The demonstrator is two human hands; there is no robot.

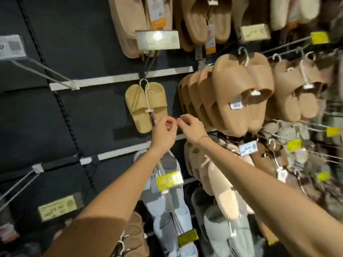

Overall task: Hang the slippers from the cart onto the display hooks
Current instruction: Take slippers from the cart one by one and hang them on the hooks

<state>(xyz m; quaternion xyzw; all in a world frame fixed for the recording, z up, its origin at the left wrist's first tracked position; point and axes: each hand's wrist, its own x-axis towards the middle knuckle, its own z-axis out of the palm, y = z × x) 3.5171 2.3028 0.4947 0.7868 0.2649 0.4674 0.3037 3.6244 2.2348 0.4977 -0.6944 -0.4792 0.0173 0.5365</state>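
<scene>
Head view shows my left hand (pixel 163 133) and right hand (pixel 189 127) meeting fingertip to fingertip, pinching something too small to identify, just below the hung mustard-yellow ribbed rubber slippers (pixel 145 106). I'd steady their white plastic hanger (pixel 147 93) before letting go.

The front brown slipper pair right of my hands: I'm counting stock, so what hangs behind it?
Behind the front brown pair hang several more brown pairs, only their edges showing. The exact count and their hook are covered.
</scene>
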